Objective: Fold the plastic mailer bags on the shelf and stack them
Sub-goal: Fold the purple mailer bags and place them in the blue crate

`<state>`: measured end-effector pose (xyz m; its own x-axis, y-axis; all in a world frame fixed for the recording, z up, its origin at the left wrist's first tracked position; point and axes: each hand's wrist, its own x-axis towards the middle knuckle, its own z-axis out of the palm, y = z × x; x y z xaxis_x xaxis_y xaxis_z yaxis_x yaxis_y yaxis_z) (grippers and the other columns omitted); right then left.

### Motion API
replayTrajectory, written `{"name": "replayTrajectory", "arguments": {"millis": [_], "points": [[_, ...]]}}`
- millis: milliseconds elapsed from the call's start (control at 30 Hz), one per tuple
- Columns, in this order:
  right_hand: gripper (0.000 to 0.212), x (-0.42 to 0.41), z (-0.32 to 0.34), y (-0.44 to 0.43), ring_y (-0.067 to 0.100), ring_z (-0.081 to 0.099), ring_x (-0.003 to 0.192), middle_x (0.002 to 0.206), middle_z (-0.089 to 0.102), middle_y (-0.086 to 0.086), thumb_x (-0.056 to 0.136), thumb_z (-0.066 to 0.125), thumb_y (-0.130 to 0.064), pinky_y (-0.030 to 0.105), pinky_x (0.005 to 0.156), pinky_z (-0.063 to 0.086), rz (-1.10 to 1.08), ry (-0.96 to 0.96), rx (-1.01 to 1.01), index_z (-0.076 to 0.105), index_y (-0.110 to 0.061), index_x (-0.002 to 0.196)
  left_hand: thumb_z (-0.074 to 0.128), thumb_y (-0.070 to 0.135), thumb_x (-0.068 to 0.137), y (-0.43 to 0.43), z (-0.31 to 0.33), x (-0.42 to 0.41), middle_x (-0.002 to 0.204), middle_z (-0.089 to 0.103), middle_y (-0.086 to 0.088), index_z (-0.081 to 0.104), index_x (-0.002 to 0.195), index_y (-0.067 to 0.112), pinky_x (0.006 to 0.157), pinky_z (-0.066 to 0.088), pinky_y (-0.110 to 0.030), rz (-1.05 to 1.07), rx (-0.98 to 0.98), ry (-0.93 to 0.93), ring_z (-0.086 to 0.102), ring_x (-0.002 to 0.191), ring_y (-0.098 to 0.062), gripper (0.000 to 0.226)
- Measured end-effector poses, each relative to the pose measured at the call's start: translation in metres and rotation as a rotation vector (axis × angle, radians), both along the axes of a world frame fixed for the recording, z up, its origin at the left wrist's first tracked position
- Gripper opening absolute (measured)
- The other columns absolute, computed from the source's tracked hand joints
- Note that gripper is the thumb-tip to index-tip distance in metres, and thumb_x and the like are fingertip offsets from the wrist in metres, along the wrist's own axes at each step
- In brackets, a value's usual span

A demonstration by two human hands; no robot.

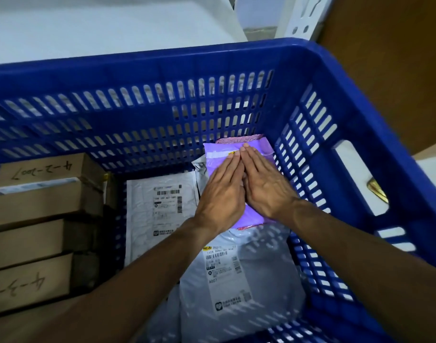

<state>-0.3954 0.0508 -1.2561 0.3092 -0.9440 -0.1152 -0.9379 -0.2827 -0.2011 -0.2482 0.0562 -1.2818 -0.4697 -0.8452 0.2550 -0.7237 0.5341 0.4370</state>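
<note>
Grey mailer bag [269, 280] carries a label [223, 266] reading A007.

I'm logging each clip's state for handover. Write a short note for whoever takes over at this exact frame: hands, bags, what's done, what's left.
Left hand: open, fingers straight, pressing flat on the purple bag.
Right hand: the same, right beside it.
The purple bag lies on a pink bag in the far right corner of the blue crate.
Done: the purple bag looks folded and stacked.
Left: the white bag and grey bag lie flat in the crate, apparently unfolded; fold and stack them.
</note>
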Motion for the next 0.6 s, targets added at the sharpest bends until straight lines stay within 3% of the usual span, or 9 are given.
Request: {"name": "replayTrajectory", "arguments": {"millis": [200,367,600], "points": [[0.068,0.0,-0.011,-0.006,0.026,0.002,0.154,0.165,0.007,0.019,0.099,0.001,-0.033,0.039,0.125,0.007,0.022,0.011,-0.04,0.009,0.004,0.156,0.029,0.016,0.099,-0.004,-0.009,0.006,0.156,0.036,-0.023,0.04,0.146,-0.01,0.124,0.014,-0.036,-0.028,-0.049,-0.058,0.03,0.149,-0.032,0.054],[0.067,-0.001,-0.014,-0.005,0.021,-0.003,0.154,0.166,0.0,0.014,0.1,0.003,-0.035,0.037,0.125,0.004,-0.004,-0.006,-0.055,0.005,-0.001,0.157,0.024,0.021,0.1,-0.002,-0.01,0.008,0.162,0.027,-0.018,0.032,0.152,-0.006,0.124,0.017,-0.04,-0.028,-0.011,-0.065,0.021,0.152,-0.027,0.059],[0.069,-0.003,-0.015,-0.005,0.022,0.001,0.154,0.166,0.006,0.016,0.099,0.003,-0.038,0.039,0.125,0.006,0.004,0.001,-0.081,0.009,-0.001,0.157,0.019,0.028,0.1,-0.001,-0.01,0.011,0.165,0.019,-0.014,0.025,0.155,-0.001,0.126,0.013,-0.038,-0.02,-0.027,-0.113,0.012,0.154,-0.023,0.063]]}}
